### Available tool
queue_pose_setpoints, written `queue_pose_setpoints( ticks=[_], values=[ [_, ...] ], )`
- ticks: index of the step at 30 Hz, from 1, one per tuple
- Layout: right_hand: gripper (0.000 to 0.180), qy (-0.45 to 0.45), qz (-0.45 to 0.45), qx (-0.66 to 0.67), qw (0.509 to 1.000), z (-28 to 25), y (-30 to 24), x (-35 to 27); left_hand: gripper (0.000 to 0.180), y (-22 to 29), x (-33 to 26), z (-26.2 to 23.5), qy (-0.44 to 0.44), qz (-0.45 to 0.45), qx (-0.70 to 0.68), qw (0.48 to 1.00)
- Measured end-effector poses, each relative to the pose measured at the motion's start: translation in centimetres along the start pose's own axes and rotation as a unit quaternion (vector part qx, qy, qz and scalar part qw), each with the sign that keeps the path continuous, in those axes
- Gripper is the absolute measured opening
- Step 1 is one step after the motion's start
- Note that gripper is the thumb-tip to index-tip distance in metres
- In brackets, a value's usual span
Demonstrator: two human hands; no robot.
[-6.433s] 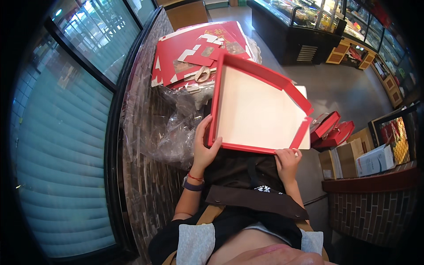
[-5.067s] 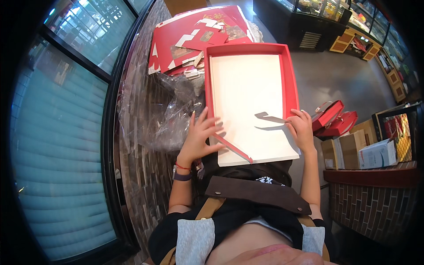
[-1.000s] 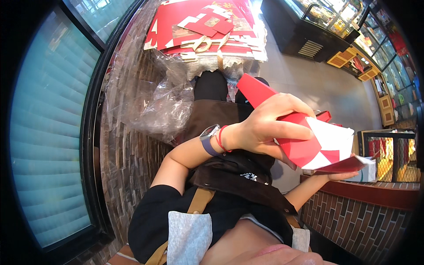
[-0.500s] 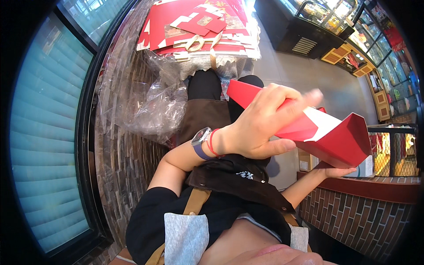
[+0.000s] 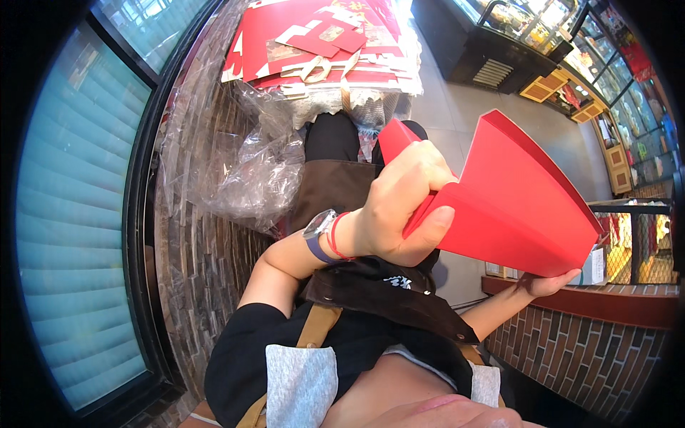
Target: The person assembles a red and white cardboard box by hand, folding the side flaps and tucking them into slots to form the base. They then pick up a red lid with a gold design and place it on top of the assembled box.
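Observation:
A red cardboard box (image 5: 514, 200), partly folded with raised panels, is held in the air between my two hands. My left hand (image 5: 410, 207), with a watch and a red string at its wrist, has its fingers curled round the box's left end, thumb pressed along the near side. At the lower right corner, my right hand (image 5: 546, 284) supports the box from below; most of its fingers are hidden behind the red panel. Past my knees lies a pile of flat red paper bags (image 5: 285, 43) with ribbon handles and small red and white cards on top.
Crumpled clear plastic wrap (image 5: 250, 171) lies on a stone-patterned ledge (image 5: 193, 285) at my left, beside a window with blinds (image 5: 78, 214). A brick-faced counter (image 5: 564, 349) stands close on the right. Glass display cases (image 5: 528, 28) are at the far right.
The box has turned, so a wide red panel now stands up and its white inside no longer shows. My left hand went from spread fingers to a curled grip on the left end.

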State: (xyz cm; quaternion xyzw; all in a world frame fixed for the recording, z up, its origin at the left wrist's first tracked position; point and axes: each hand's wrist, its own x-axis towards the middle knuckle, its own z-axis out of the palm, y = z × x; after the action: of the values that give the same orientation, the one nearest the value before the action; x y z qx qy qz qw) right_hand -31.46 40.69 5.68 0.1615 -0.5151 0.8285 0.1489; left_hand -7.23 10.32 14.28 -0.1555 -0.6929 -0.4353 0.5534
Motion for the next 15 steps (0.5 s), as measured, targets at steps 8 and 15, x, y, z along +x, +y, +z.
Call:
queue_pose_setpoints(
  ticks=[8, 15],
  values=[
    [0.047, -0.057, -0.243, -0.168, 0.954, 0.6, -3.7, 0.1, 0.022, 1.4, 2.4, -2.7, -0.053, 0.108, -0.011, 0.993],
    [0.04, -0.116, -0.142, 0.05, 0.982, 7.3, -2.9, -0.6, 0.025, 0.4, 5.2, -8.7, -0.088, 0.113, 0.078, 0.987]
  ],
)
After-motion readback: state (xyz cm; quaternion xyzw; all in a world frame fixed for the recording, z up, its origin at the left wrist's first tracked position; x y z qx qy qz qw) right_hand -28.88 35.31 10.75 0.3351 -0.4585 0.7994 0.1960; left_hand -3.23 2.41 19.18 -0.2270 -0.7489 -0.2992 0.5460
